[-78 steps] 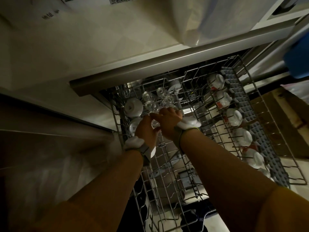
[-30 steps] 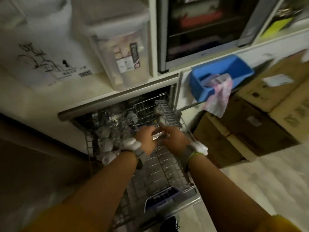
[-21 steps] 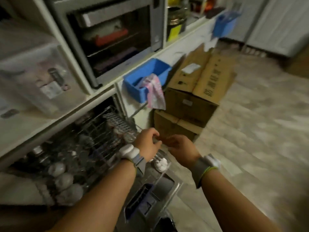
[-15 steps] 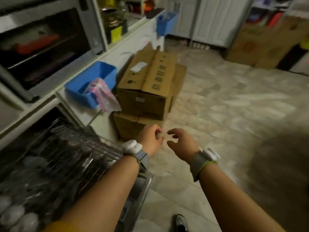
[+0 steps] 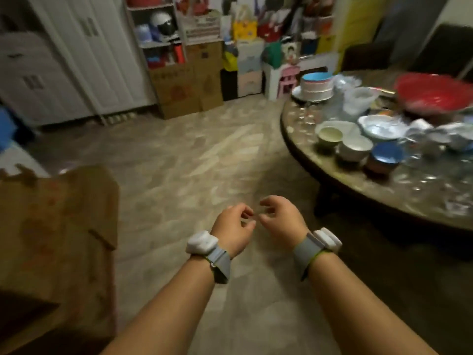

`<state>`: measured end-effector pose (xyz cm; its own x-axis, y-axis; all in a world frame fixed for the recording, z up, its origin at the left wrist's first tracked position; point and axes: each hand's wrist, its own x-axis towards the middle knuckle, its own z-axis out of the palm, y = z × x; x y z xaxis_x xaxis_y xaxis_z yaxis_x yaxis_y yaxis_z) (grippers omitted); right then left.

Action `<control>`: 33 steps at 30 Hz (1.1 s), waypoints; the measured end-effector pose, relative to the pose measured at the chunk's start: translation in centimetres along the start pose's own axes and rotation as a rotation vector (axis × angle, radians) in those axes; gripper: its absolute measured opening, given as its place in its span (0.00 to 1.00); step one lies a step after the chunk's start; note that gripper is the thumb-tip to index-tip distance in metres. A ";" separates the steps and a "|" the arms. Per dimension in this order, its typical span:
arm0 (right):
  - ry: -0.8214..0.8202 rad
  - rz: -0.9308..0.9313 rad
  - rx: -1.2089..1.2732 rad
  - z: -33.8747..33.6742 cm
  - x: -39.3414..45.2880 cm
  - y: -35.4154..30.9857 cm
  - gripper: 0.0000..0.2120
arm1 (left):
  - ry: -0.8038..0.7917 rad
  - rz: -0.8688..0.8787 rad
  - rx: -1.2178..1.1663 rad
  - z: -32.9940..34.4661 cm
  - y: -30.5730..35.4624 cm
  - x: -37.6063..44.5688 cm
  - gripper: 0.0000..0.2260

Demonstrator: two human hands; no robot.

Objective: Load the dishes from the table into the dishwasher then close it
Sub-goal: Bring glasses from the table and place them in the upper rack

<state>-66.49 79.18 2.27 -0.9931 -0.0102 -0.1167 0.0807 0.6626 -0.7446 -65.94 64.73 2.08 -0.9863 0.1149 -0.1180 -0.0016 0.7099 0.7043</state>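
Left hand (image 5: 234,228) and right hand (image 5: 280,220) both empty, fingers loosely curled, fingertips almost meeting above floor (image 5: 194,160). Held free in front, probably to be ready for next pick.

Dishes wait on table (image 5: 358,193) at right, well apart from hands: three bowls (image 5: 354,147) in row near edge, stack of plates (image 5: 316,85) further back, red bowl (image 5: 432,94) behind. Dishwasher not in view.

Box (image 5: 58,226) at left.
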 end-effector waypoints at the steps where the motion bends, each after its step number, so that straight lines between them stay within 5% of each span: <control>1: 0.058 0.052 0.010 -4.3 1.1 3.0 0.18 | -0.060 0.049 0.011 3.2 4.1 2.9 0.08; 11: 0.398 0.360 0.097 -22.7 5.1 18.5 0.16 | -0.364 0.351 0.007 17.6 22.4 16.3 0.06; 17: 0.558 0.471 0.084 -28.9 8.2 23.3 0.16 | -0.486 0.451 0.012 23.7 26.9 23.0 0.07; 33: 0.660 0.684 0.075 -44.2 9.6 41.9 0.16 | -0.642 0.624 0.131 44.5 43.9 32.3 0.10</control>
<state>-76.35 139.90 -0.99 -0.5742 0.8018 -0.1657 0.6445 0.3179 -0.6953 -90.50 130.58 -1.97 -0.5203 0.8430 -0.1367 0.5602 0.4577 0.6904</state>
